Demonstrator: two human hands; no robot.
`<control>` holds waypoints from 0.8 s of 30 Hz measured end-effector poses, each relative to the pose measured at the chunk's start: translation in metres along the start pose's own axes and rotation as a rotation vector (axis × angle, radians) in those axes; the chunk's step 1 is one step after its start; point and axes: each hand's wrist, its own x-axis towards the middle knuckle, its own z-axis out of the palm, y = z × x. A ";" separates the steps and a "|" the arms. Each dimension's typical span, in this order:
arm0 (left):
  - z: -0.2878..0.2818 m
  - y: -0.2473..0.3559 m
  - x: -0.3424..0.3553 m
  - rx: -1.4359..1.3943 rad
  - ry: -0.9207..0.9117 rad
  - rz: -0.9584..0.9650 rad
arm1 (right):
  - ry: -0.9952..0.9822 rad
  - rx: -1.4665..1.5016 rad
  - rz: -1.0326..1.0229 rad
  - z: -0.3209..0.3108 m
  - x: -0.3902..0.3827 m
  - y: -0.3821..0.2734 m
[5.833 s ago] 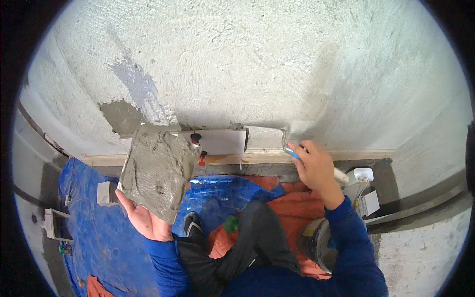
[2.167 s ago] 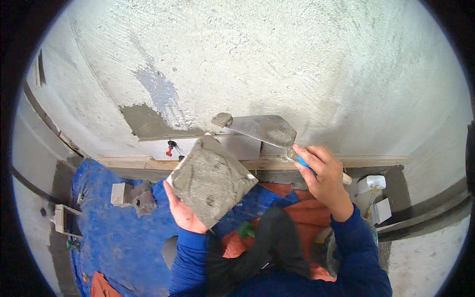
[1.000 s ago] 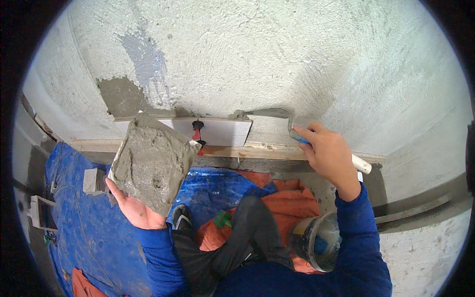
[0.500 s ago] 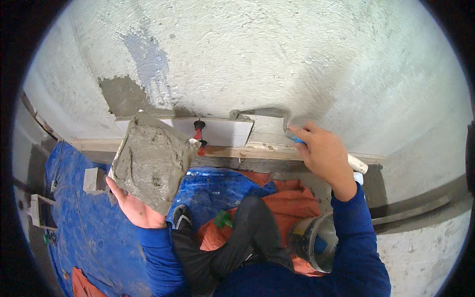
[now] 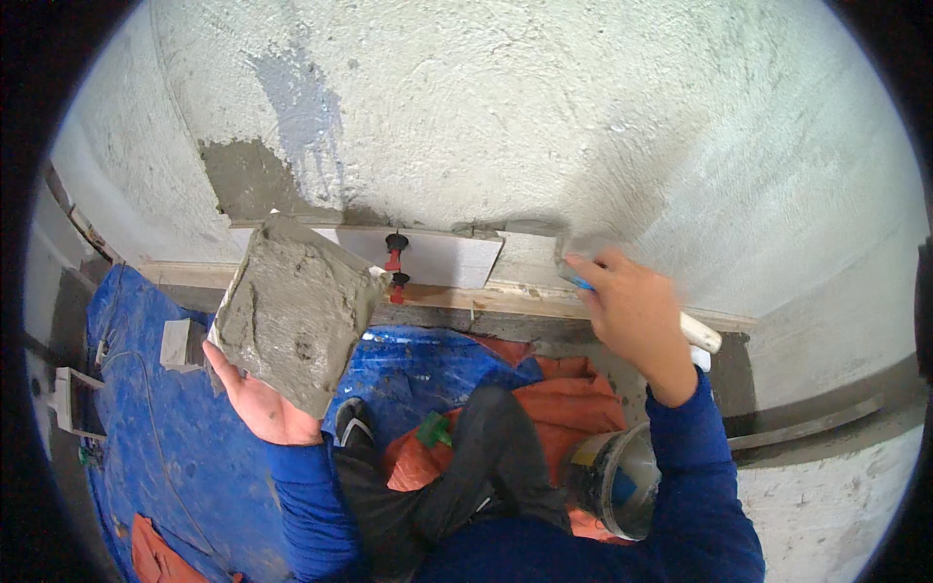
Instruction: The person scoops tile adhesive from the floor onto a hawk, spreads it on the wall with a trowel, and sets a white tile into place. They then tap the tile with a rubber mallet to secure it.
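My left hand (image 5: 262, 403) holds up a tile, its thumb along the near edge and its other fingers hidden underneath. Thick grey mortar (image 5: 292, 311) covers the tile's upturned face. In my right hand (image 5: 637, 316) is a trowel (image 5: 530, 228) with a blue grip; its blade points left, close to the wall at the top right corner of a set white tile (image 5: 457, 260). Whether the blade touches the wall I cannot tell. Red and black tile levelling clips (image 5: 395, 255) sit at that tile, partly behind the mortared one.
A rough wall (image 5: 466, 117) bears a damp mortar patch (image 5: 253, 180) at left. A wooden strip (image 5: 535, 299) runs below the tile. By my right arm stands a bucket (image 5: 612, 486); a white cylinder (image 5: 700, 332) lies beyond. Blue tarp (image 5: 224, 486) and orange sheeting (image 5: 573, 398) cover the floor.
The trowel and my right hand have shifted slightly down. The mortared tile stays in my left hand, and the whole view has moved a little.
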 end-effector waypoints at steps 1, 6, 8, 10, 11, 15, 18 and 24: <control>0.000 0.000 0.000 0.001 -0.021 -0.005 | 0.002 0.012 -0.017 0.005 0.004 -0.001; -0.004 0.002 -0.003 0.006 0.003 -0.018 | -0.019 0.064 0.065 0.006 0.000 0.007; -0.007 0.004 -0.004 0.004 0.023 -0.008 | -0.028 0.060 0.079 0.003 -0.008 0.009; -0.009 0.006 -0.004 -0.003 0.007 -0.012 | -0.032 0.041 0.048 0.003 -0.013 0.010; -0.010 0.007 -0.004 -0.009 -0.014 -0.018 | -0.045 0.051 0.046 0.006 -0.014 0.009; -0.008 0.004 -0.004 0.020 0.032 -0.009 | -0.038 0.084 0.029 0.020 -0.006 0.006; -0.004 -0.001 -0.007 0.009 0.007 -0.005 | -0.039 0.110 0.019 0.020 0.001 0.008; 0.005 -0.003 -0.008 -0.011 -0.084 -0.032 | -0.063 0.117 -0.012 0.009 0.015 0.005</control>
